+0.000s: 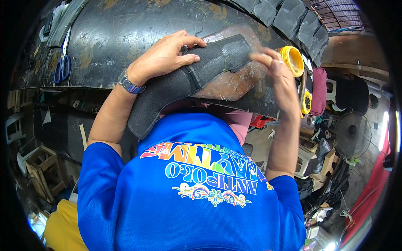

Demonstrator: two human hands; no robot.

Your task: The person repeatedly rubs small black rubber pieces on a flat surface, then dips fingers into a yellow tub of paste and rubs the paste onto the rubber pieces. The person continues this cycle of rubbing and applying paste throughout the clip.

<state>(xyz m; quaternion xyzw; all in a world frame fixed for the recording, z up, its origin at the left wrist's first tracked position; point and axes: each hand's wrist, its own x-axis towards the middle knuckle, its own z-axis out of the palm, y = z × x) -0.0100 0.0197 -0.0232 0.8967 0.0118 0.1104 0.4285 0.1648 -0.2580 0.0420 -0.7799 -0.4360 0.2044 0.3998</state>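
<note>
A long black textured fabric piece (pixel 163 90) runs from the work table down over its near edge toward my lap. My left hand (pixel 167 54) holds it at the upper part, thumb and index finger pressed on it on either side of a dark fold. Under its upper end lies a brown, scuffed board (pixel 230 85) with whitish strands. My right hand (pixel 278 73) is at the fabric's right end, beside an open yellow jar (pixel 293 60). Motion smears its fingers, so whether they hold anything is unclear. A thin green thread lies on the fabric.
Blue-handled scissors (pixel 63 67) lie on the dark, stained table (pixel 121 37) at left. Stacked black pieces (pixel 291 19) line the far right edge. A yellow roll (pixel 306 102) and a maroon pouch (pixel 319 92) sit right of my hand. A fan (pixel 353 134) stands farther right.
</note>
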